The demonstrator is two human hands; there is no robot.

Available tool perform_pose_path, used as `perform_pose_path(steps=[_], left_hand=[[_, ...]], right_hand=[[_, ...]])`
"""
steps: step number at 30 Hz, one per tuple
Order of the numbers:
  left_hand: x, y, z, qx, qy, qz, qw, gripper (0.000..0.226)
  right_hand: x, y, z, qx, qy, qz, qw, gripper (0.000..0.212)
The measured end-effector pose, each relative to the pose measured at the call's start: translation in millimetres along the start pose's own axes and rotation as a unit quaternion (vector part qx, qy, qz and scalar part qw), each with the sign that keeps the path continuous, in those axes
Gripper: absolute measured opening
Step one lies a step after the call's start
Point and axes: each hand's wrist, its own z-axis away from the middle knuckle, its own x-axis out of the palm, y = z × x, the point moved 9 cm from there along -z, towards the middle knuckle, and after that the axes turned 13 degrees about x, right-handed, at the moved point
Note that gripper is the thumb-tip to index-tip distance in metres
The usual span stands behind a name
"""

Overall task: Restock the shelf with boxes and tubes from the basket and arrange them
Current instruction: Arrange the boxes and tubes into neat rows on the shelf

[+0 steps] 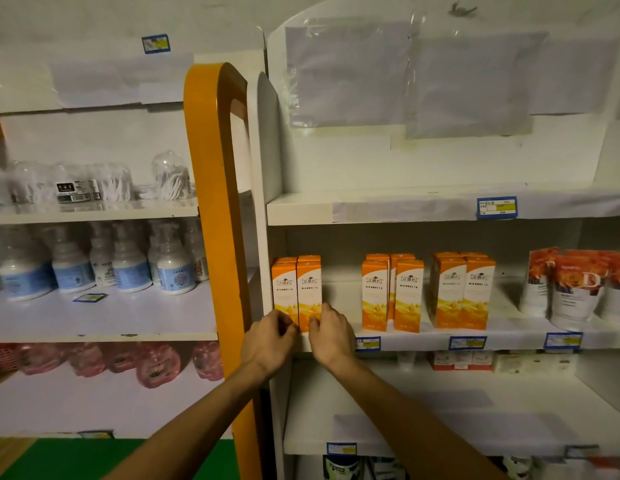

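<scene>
Gripping orange boxes: left hand, right hand

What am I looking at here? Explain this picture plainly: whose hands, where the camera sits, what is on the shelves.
There is no machine: a person wears a camera on the head, looking forward and down. The left hand and right hand touch the lower edges of the leftmost pair of orange boxes on the middle shelf; whether they grip is unclear. Further right stand more orange boxes in two groups, then orange-and-white pouches. The neighbouring shelf unit on the left holds white bottles with blue labels. No basket shows.
</scene>
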Motion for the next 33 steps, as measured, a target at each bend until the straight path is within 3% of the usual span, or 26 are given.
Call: perform_pose_path(steps=[12,18,25,31,33], left_hand=[[8.0,1.6,-5.8,0.013,-0.033,0.023,0.999,0.015],[7.4,-4.9,-9.1,0.003,-0.029,0.041,0.999,0.013],[9.7,-3.2,-10.5,-0.010,-0.021,0.040,0.999,0.012],[9.9,1.9,-5.9,-0.005,-0.025,0.037,0.999,0.007],[12.4,7.6,-4.2,0.005,-0.026,0.050,0.998,0.004]], right_hand=[[-0.3,1.4,-7.5,-0.004,-0.038,-0.015,0.999,0.032],[2.9,-2.0,-10.4,-0.002,-0.054,-0.050,0.997,0.064],[2.0,-1.1,-4.5,-0.047,-0.041,0.000,0.998,0.060],[-2.7,0.8,-2.1,-0.025,-0.058,-0.040,0.997,0.069],[-15.6,5.6,2.8,-0.034,-0.032,-0.047,0.998,0.059]])
